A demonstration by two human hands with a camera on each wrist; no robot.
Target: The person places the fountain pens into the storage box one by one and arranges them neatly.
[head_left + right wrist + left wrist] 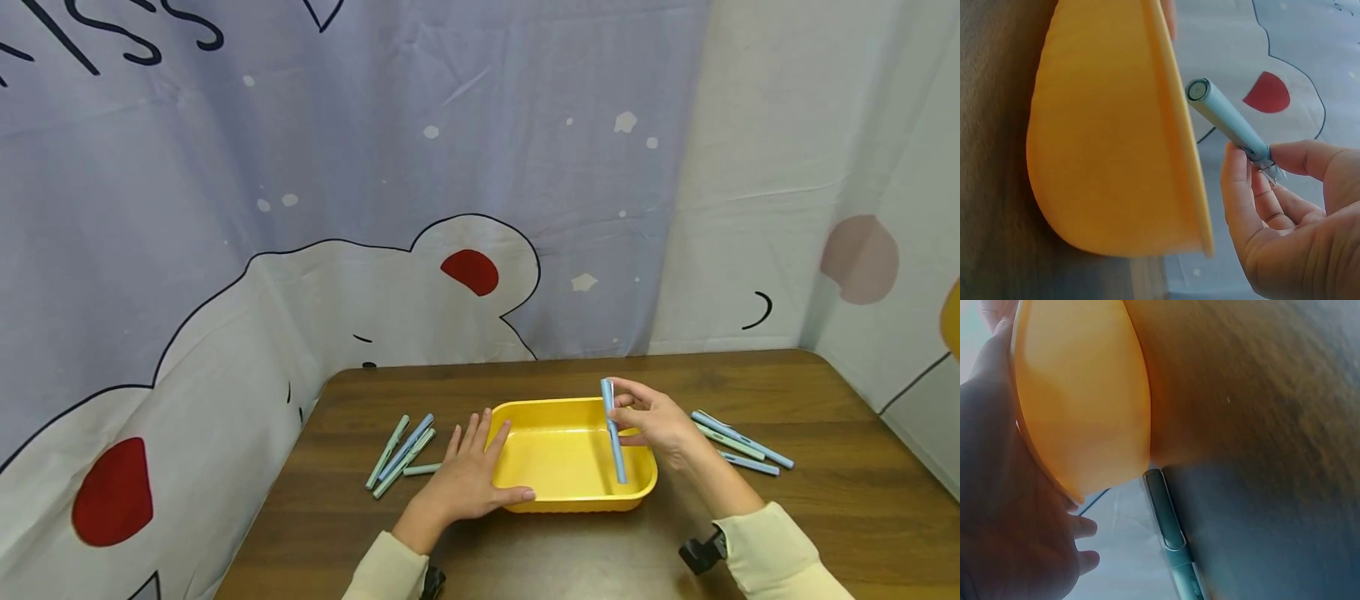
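A yellow plastic tray (pixel 558 505) sits on the table. My left hand (pixel 467 477) rests on its left side, fingers extended and thumb along the near rim. In the right hand (pixel 660 423), thumb and fingers pinch a light blue pen (pixel 617 454), held nearly upright over the tray's right part. From the right wrist view, the pen (pixel 1229 119) shows its round end beside the tray's rim, with its clip near the fingertips. A green pen (pixel 1166 515) lies next to the tray in the left wrist view, apart from the left hand (pixel 1019 531).
Left of the tray, several green and blue pens (pixel 405 462) lie in a loose group. More pens (pixel 750 442), blue and green, lie beyond the right wrist. The brown wooden table (pixel 585 550) ends at a printed curtain (pixel 420 167) behind.
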